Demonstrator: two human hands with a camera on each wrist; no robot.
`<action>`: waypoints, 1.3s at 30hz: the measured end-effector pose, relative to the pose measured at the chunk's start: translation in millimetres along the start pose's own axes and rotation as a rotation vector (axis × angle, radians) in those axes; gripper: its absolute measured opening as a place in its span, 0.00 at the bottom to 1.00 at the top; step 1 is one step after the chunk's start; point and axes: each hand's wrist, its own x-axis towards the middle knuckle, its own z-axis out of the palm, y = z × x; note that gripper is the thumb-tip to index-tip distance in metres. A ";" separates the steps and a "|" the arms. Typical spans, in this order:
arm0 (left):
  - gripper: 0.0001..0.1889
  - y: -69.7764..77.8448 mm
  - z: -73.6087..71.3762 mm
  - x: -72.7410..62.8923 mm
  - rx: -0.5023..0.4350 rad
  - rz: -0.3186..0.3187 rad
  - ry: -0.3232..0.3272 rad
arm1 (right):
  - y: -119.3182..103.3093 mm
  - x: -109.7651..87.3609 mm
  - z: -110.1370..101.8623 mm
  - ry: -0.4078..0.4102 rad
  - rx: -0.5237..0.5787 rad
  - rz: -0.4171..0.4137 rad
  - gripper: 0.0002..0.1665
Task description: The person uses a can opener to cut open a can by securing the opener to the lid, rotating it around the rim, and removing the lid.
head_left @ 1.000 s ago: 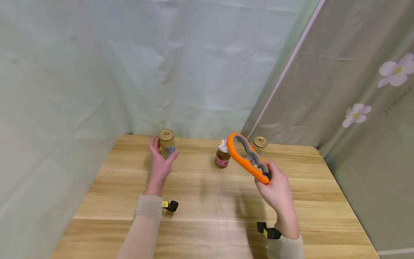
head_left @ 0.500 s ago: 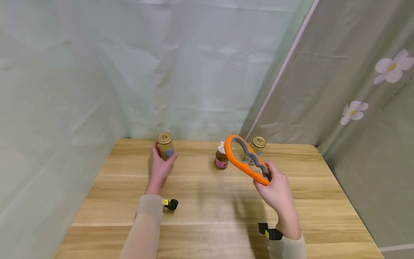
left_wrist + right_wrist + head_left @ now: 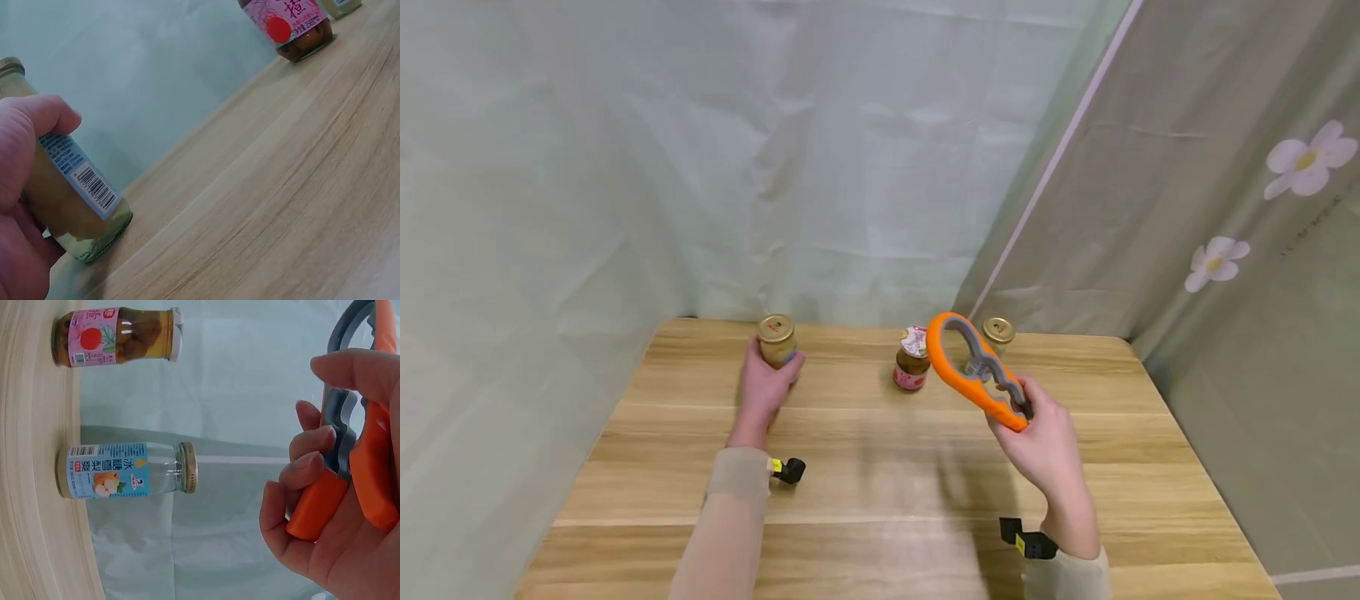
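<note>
My left hand (image 3: 766,388) grips a glass jar (image 3: 777,346) with a gold lid at the back left of the table. In the left wrist view the thumb lies across this jar (image 3: 81,187), over a blue label with a barcode, and its base is close to the wood. My right hand (image 3: 1041,437) holds an orange-and-grey jar opener (image 3: 962,379) in the air, its wide loop pointing up and left. The right wrist view shows the fingers curled round the opener's orange handles (image 3: 319,503).
At the back middle stands a brown-filled jar (image 3: 911,371) with a pink label and white lid. To its right is a blue-labelled, gold-lidded jar (image 3: 128,470), partly behind the opener in the head view. A pale curtain (image 3: 865,167) hangs along the table's (image 3: 880,467) back edge.
The left hand's fingers have closed round the gold-lidded jar, which now sits slightly lower and further left in the head view. The right hand holds the jar opener almost still.
</note>
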 end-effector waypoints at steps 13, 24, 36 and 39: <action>0.41 5.0 1.7 0.8 -0.004 -0.013 -0.068 | 1.6 1.8 -4.0 0.018 -0.011 -0.056 0.24; 0.41 6.9 -1.1 1.4 -0.013 -0.012 -0.111 | 1.2 2.1 -3.1 -0.002 -0.011 -0.066 0.25; 0.43 9.8 -3.3 -0.2 -0.045 -0.035 -0.114 | -0.6 1.3 -0.1 -0.008 -0.001 -0.062 0.23; 0.42 8.6 -3.5 -1.3 -0.039 -0.036 -0.115 | -0.5 1.4 0.0 -0.015 -0.006 -0.050 0.24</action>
